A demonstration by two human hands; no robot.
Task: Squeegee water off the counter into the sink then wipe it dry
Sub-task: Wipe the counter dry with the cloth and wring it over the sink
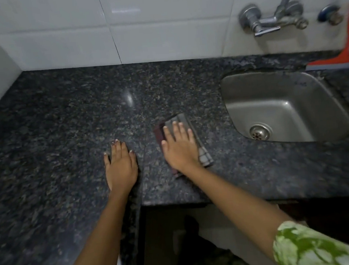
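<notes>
Wipe-dry step: right hand (pixel 178 146) flat, pressing cloth (pixel 204 155) on desk (pixel 63 121); left hand (pixel 120 164) open, empty. Squeegee (pixel 340 58) parked at 2 o'clock behind sink (pixel 237 84). Next: sweep cloth toward 9 o'clock.

The dark speckled granite counter (pixel 67 124) fills the frame from 7 to 3 o'clock and shows 1 bright glare spot near its middle. A folded grey-and-maroon checked cloth (pixel 204 154) lies flat on it just right of centre, toward 4 o'clock, pressed under a flat palm. At 3 o'clock the steel sink (pixel 271 94) is sunk into the stone, its drain toward the near corner, and at 2 o'clock an orange squeegee (pixel 340 59) stands blade-down on the ledge behind the basin, handle leaning against the tiles.
</notes>
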